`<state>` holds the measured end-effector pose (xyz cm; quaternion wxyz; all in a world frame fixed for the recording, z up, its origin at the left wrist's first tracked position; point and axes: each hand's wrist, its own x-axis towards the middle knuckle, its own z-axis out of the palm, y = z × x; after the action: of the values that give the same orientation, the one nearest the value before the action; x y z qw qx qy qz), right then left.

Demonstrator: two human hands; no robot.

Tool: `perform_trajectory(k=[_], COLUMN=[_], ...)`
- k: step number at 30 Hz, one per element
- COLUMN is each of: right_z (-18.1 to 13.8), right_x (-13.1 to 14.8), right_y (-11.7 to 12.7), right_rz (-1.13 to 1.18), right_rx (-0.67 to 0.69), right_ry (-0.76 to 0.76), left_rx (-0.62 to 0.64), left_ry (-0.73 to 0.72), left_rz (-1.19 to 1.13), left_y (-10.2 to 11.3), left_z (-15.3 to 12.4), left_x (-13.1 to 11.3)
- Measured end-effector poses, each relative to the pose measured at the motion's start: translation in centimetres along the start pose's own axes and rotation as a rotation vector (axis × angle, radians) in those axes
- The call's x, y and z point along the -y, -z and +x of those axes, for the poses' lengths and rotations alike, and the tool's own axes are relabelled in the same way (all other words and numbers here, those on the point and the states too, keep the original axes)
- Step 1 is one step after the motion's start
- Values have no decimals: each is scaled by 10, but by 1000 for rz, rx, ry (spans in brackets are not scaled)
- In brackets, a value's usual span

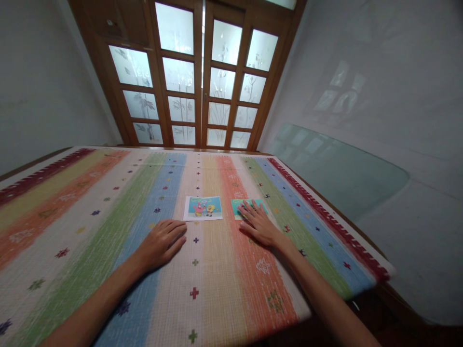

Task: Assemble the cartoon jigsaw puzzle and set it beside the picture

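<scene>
Two cartoon picture cards lie flat on the striped tablecloth, side by side with a gap between them. The left card (203, 208) has a white margin and shows a pink figure and a yellow figure on blue. My left hand (164, 242) rests on the cloth, palm down with fingers stretched out, its fingertips by that card's lower left corner. On the right card (237, 208), which is greenish blue, my right hand (257, 222) lies flat with fingers spread. Much of this card's picture is hidden beneath the fingers.
The table's striped cloth (217, 274) has coloured bands and small woven motifs. Beyond its far edge stand wooden doors (198, 86) with frosted panes. A glass sheet (340, 164) is against the white wall at the right. The table's near edge falls off at the lower right.
</scene>
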<state>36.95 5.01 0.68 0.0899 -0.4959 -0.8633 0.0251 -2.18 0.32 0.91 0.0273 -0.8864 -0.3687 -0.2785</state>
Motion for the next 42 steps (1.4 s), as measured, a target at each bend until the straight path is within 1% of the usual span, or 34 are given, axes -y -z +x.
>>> perform_trajectory(k=[3, 6, 8, 12, 15, 17, 19, 22, 26, 31, 36, 42], right_z=[-1, -3, -4, -9, -12, -14, -17, -20, -21, -20, -18, -17], right_x=[15, 37, 53, 80, 91, 94, 95, 95, 96, 98, 97, 96], right_y=[2, 4, 5, 6, 6, 6, 5, 2, -3, -6, -8, -8], right_rz=[34, 55, 67, 97, 131, 150, 165, 181, 198, 184, 178, 183], right_rx=[-38, -30, -31, -38, -7, 16, 37, 55, 56, 43, 46, 77], right_ry=[85, 237, 311, 383, 401, 385, 363, 348, 360, 362, 367, 369], left_rx=[-7, -16, -13, 30, 75, 104, 136, 191, 230, 227, 219, 258], left_ry=[-11, -27, -33, -64, -126, -141, -115, -74, -50, -55, -61, -64], left_rz=[-10, -24, -37, -70, -99, -111, -107, -79, -44, -29, 11, 42], left_y=[1, -1, -3, -7, -9, -9, -9, -11, -13, -12, -13, -15], left_z=[0, -2, -4, -4, 0, 2, 0, -7, -17, -17, -17, -17], left_x=[-2, -4, -6, -9, -11, -13, -17, -23, -32, -37, -36, -34])
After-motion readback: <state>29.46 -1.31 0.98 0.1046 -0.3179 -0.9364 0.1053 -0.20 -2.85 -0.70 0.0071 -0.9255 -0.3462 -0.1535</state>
